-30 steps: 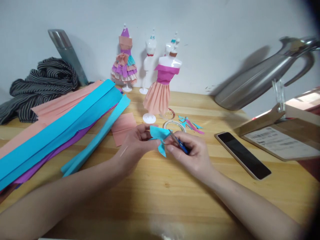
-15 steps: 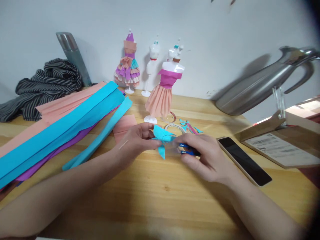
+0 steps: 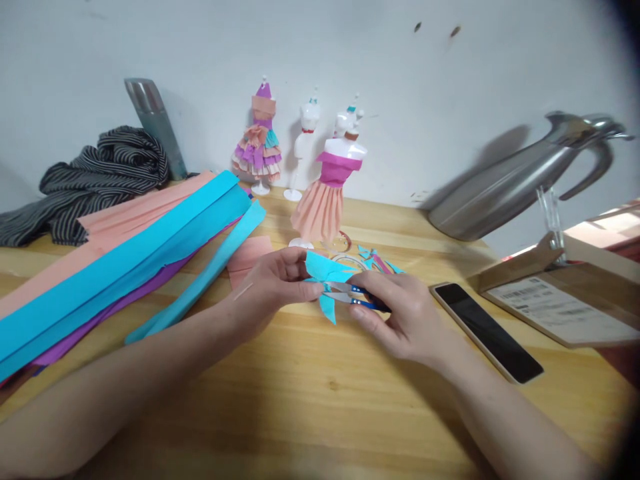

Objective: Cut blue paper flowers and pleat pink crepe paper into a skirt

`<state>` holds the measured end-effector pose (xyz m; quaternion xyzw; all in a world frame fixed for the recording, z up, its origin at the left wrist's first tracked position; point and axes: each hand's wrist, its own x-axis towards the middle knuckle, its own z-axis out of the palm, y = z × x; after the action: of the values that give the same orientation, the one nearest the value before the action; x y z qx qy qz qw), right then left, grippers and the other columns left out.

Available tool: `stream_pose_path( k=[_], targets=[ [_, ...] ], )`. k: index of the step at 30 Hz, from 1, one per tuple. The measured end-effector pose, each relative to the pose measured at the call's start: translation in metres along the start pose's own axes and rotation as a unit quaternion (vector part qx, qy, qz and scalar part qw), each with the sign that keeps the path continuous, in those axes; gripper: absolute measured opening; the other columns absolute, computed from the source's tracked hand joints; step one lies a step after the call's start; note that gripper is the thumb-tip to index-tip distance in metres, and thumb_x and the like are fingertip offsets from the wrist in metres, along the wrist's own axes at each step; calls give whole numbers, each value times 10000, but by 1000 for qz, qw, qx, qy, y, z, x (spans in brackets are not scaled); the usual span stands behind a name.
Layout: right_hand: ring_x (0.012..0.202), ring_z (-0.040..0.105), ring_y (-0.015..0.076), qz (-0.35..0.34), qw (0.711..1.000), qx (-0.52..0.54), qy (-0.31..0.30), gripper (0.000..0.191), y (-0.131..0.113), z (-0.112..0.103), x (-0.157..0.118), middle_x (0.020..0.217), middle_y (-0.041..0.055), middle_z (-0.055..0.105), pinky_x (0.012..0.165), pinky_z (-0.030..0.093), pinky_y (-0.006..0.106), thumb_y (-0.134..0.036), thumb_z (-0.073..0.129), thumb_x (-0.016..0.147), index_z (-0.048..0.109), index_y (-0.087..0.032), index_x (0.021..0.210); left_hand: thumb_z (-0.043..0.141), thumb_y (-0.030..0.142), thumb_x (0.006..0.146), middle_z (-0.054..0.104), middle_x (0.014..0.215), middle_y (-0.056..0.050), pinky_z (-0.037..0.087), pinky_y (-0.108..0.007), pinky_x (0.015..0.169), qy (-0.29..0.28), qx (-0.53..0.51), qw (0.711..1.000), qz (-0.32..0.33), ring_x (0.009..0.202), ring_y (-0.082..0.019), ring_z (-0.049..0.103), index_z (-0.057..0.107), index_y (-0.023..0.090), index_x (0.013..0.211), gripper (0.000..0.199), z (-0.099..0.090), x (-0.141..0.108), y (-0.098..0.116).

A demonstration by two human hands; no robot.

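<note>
Between the thumb and fingers of my left hand (image 3: pixel 280 280) is a piece of turquoise crepe paper (image 3: pixel 327 268), with one pointed flap hanging down. My right hand (image 3: pixel 403 313) is closed around blue-handled thread snips (image 3: pixel 357 297). The two blades are parted and reach the paper close to my left thumb. Behind my hands stands a small mannequin (image 3: pixel 330 180) in a magenta top and pleated peach skirt. A roll of tape (image 3: pixel 346 259) and turquoise paper scraps (image 3: pixel 367 253) lie just beyond my right fingers.
Long crepe paper strips (image 3: pixel 150 240) spread over the left side, near a striped cloth (image 3: pixel 110 173) and a bottle (image 3: pixel 160 127). More mannequins (image 3: pixel 260 140) stand by the wall. At right are a phone (image 3: pixel 487 330), a cardboard box (image 3: pixel 560 293) and a steel jug (image 3: pixel 510 180).
The snips, blurred before, now show clearly with their blades apart at the paper. The hanging flap has shifted slightly right and down. The whole view has tilted up a little.
</note>
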<state>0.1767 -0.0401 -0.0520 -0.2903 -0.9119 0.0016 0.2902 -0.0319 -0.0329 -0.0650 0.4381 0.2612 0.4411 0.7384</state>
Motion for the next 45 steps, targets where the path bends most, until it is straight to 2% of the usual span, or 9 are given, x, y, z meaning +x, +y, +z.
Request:
stream_pose_path(
  k=[7, 12, 17, 21, 27, 32, 37, 45],
  targets=[
    [498, 425, 119, 16, 999, 41, 9, 136, 0, 3, 0, 607, -10, 527, 493, 323, 252, -284, 466, 930, 542, -188, 870, 773, 170, 685, 764, 903, -55, 539, -323, 768, -23, 5, 1000, 17, 894, -222, 702, 720, 172, 934, 255, -3, 3, -3],
    [497, 439, 116, 43, 994, 103, -9, 189, -2, -4, 0, 600, -10, 526, 482, 335, 242, -310, 460, 940, 536, -196, 809, 754, 163, 690, 762, 960, -72, 523, -320, 800, -3, 29, 999, 31, 914, -218, 690, 725, 164, 957, 268, -4, 4, -3],
    [504, 462, 123, 37, 998, 44, 7, 119, 1, 0, -1, 625, 0, 570, 499, 342, 252, -268, 491, 910, 573, -186, 885, 742, 171, 698, 751, 892, -66, 515, -305, 742, 15, 40, 999, 33, 802, -184, 669, 721, 150, 932, 236, -5, 4, -4],
    [533, 478, 134, 29, 999, 27, 9, 119, 3, 4, -1, 661, 17, 599, 516, 353, 254, -259, 490, 911, 576, -178, 917, 754, 178, 691, 748, 882, -65, 519, -318, 757, 11, 30, 999, 23, 811, -187, 668, 720, 148, 953, 266, -6, 4, -7],
    [499, 438, 125, 32, 998, 49, 7, 90, 2, 8, 0, 585, -16, 522, 499, 308, 249, -247, 495, 905, 542, -191, 852, 759, 156, 688, 758, 927, -65, 521, -325, 811, -5, 12, 1000, 22, 882, -205, 687, 719, 158, 956, 270, -5, 4, -10],
    [478, 399, 109, 35, 997, 67, 11, 151, 0, 9, 0, 567, -31, 480, 479, 282, 241, -280, 495, 917, 516, -194, 795, 760, 121, 686, 764, 956, -55, 514, -339, 869, -5, -9, 1000, 18, 927, -207, 696, 717, 177, 994, 315, -3, 2, -10],
    [481, 395, 102, 42, 995, 95, -5, 203, -2, 8, 1, 578, -28, 480, 464, 285, 234, -295, 452, 960, 518, -190, 799, 764, 102, 688, 770, 919, -34, 525, -335, 847, 2, -25, 999, 20, 913, -210, 710, 717, 192, 1002, 330, 0, 1, -9],
    [473, 382, 95, 50, 990, 134, -4, 257, -3, 9, 1, 557, -46, 432, 453, 284, 229, -327, 445, 977, 501, -190, 767, 760, 70, 683, 767, 872, 6, 536, -265, 797, 6, -43, 998, 34, 852, -151, 710, 722, 203, 973, 322, 1, 1, -9]
  ],
)
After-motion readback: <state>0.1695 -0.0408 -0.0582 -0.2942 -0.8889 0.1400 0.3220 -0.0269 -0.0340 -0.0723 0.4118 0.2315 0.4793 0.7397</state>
